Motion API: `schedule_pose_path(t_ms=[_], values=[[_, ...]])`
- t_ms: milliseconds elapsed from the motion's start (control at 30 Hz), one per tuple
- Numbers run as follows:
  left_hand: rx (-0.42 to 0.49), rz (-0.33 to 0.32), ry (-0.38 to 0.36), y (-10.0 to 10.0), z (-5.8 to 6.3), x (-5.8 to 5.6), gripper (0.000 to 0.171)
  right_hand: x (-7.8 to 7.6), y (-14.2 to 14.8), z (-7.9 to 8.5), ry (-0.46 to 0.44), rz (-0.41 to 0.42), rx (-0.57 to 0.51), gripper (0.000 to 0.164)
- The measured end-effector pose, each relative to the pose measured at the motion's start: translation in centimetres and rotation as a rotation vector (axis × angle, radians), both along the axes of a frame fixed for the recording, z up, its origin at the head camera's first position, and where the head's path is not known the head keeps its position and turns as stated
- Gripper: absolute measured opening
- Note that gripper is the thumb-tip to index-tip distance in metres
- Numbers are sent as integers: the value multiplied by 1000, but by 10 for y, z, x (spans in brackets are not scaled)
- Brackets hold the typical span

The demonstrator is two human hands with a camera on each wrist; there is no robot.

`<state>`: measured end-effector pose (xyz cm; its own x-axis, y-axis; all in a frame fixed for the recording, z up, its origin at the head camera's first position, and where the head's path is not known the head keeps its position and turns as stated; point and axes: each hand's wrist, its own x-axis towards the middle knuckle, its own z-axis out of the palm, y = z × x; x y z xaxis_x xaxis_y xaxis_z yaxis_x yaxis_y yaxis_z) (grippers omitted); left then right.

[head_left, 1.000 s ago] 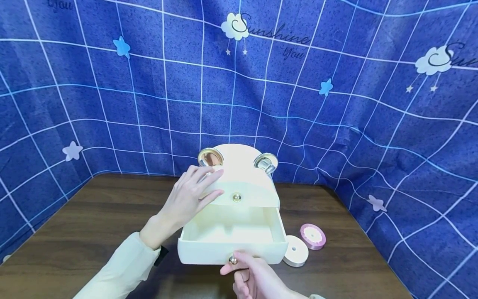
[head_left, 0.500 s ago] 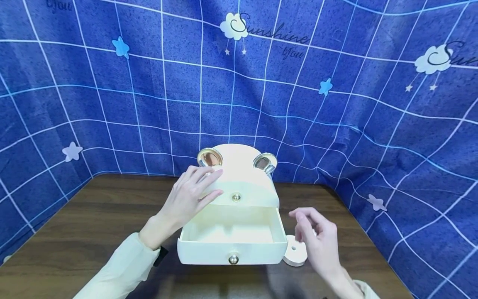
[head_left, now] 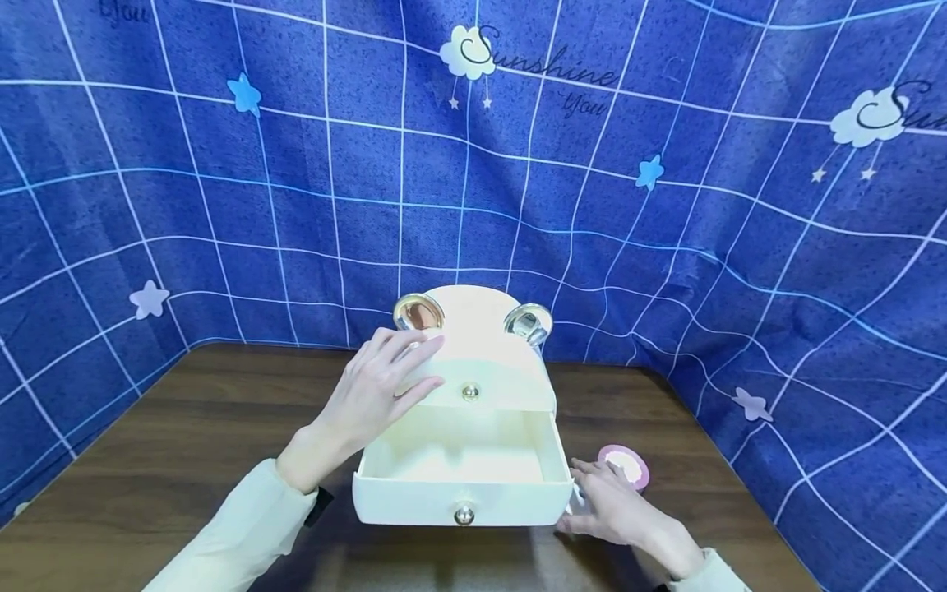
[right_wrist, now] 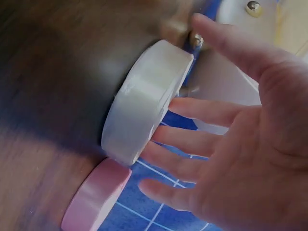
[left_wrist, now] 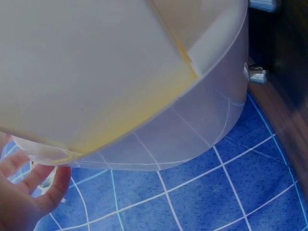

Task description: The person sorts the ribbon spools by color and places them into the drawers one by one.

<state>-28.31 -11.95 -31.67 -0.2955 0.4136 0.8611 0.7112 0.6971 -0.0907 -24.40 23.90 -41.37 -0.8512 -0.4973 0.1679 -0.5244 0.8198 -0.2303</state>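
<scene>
A white box (head_left: 496, 362) with two round metallic ears and gold knobs stands on the table, its lower drawer (head_left: 407, 503) pulled out and bare inside. My left hand (head_left: 377, 382) rests against the upper left side of the box, fingers relaxed. Right of the drawer, my right hand (head_left: 614, 508) reaches over a roll of white ribbon (right_wrist: 144, 101). In the right wrist view its fingertips are right at the roll's upper face, with the thumb spread apart. From the head view the hand hides most of this roll.
A roll of pink ribbon (head_left: 625, 464) lies just beyond the right hand, beside the white roll. The wooden table (head_left: 244, 411) ends at a blue grid-patterned curtain (head_left: 311, 214) behind and at the sides.
My right hand has let go of the drawer's knob, swung right and come down over the white ribbon roll. The left hand and the box have stayed in place.
</scene>
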Motion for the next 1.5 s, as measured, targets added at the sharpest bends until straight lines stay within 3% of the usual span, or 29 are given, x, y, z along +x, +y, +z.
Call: schedule_pose_path(t_ms=[133,367,500,633,867,1500], values=[[1,6,0,0,1,1,47,-2,0,0,67,37,38,54],[3,-1,-6,0,0,1,47,-7,0,5,106,-27,-15,52],[5,-4,-8,0,0,0,47,-7,-1,17,167,-62,-34,54],[9,-3,-13,0,-1,0,46,-3,-2,35,171,-97,-60,56],[7,3,-21,0,-1,1,46,5,-5,60,195,-88,-96,54],[10,7,-22,0,-2,1,47,15,-7,102,298,-96,-111,49]])
